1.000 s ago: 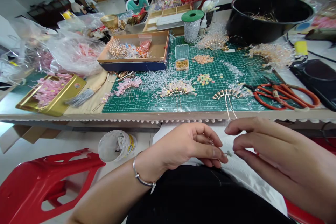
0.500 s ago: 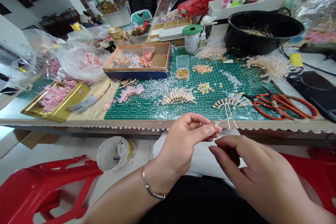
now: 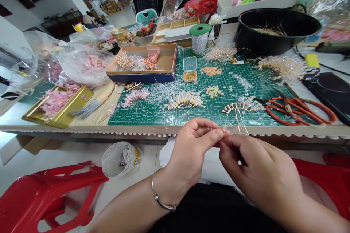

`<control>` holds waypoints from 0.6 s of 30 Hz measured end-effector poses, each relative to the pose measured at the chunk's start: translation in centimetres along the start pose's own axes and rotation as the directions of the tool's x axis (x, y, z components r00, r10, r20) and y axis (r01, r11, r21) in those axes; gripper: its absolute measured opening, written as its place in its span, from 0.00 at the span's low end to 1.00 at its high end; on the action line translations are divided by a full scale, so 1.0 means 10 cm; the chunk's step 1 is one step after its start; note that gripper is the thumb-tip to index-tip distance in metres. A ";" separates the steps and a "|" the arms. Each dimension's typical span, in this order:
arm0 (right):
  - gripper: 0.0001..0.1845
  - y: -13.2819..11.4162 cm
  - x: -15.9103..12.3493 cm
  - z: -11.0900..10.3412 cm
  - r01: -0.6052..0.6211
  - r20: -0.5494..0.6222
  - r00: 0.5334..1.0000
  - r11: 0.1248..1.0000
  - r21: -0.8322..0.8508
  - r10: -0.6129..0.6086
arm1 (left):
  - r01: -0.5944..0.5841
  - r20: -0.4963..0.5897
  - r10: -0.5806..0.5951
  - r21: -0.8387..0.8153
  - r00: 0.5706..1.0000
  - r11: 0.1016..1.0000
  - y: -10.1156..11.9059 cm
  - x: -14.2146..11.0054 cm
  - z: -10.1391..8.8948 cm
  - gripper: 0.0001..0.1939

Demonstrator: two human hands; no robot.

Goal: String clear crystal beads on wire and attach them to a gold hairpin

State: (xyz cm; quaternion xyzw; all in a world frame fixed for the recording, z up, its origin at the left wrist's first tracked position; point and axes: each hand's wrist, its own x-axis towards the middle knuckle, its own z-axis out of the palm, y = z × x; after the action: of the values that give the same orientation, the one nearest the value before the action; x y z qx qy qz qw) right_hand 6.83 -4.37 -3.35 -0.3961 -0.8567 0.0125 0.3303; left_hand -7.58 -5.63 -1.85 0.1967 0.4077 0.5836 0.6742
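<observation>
A small bead piece [image 3: 224,130] is pinched by left hand [image 3: 191,153] thumb & forefinger, just below table edge [image 3: 136,130]. It is touched by right hand [image 3: 257,174] fingertips, closed on it too.

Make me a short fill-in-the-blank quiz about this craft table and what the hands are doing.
1. Both hands pinch a tiny bead piece just below the table's ____ edge.
2. The cutting mat is ____ in colour.
3. The left hand has a silver ____ on its wrist.
4. The orange-handled scissors lie at the mat's ____ end.

Missing words: front; green; bracelet; right
</observation>
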 end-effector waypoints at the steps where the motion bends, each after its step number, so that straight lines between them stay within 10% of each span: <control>1: 0.11 0.00 -0.01 0.00 0.028 0.018 0.999 0.999 0.024 -0.028 | 0.004 -0.006 -0.004 0.002 1.000 1.000 0.01 0.01 0.00 0.10; 8: 0.12 0.00 -0.15 -0.23 0.073 0.344 0.913 0.915 0.396 -0.221 | -0.010 -0.034 0.012 0.051 0.999 0.999 0.08 0.04 -0.09 0.10; 14: 0.09 0.50 -0.02 -0.46 -0.298 0.193 0.953 0.836 0.460 0.234 | 0.043 0.042 -0.047 0.093 0.998 0.995 0.07 -0.03 -0.07 0.12; 18: 0.13 0.57 0.13 -0.39 -0.443 0.436 0.877 0.695 0.567 0.204 | 0.094 0.081 -0.103 0.108 0.991 0.990 0.05 -0.06 -0.04 0.13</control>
State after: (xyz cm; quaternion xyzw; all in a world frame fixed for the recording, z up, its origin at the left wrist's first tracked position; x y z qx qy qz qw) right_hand 12.26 -0.51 -1.20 -0.3943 -0.7563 0.4363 0.2866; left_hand -8.18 -6.19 -1.46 0.2360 0.4171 0.5183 0.7082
